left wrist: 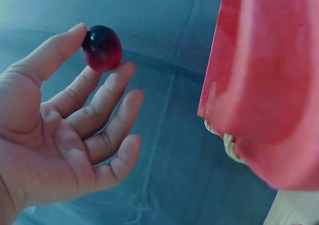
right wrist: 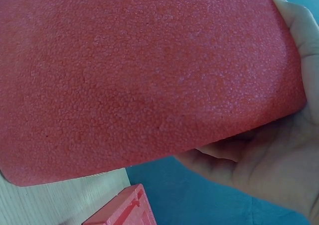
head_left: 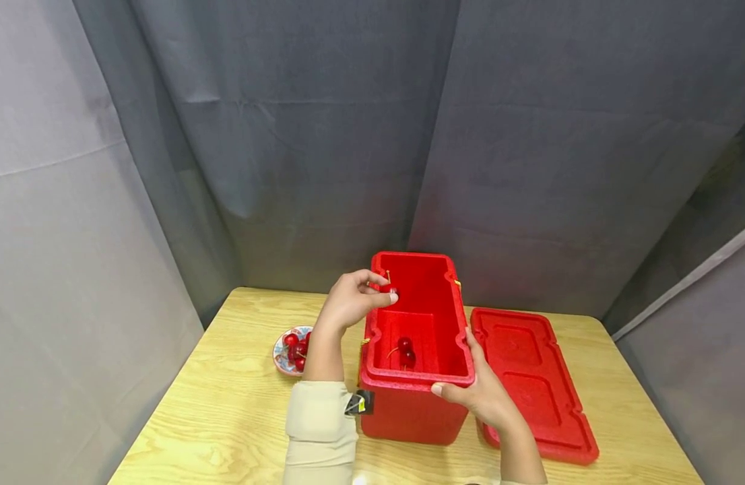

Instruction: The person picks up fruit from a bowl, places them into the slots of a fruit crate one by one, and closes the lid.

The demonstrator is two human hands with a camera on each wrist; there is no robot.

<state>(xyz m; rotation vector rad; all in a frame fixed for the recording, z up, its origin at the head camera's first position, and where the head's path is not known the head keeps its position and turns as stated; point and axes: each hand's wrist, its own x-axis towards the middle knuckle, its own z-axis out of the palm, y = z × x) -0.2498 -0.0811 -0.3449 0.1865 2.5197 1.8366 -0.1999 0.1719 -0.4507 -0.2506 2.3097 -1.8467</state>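
My left hand pinches a dark red cherry between thumb and fingertips, its stem upright in the head view. It is held over the left rim of an open red foam box. Two dark cherries lie on the floor of this box, one with a thin stem. My right hand grips the box's near right corner, thumb at the front rim and fingers along the right side. In the right wrist view the textured box wall hides part of those fingers.
A small patterned plate with several cherries stands left of the box, partly behind my left forearm. The red lid lies on the wooden table at the right. Grey curtains close off the back and sides.
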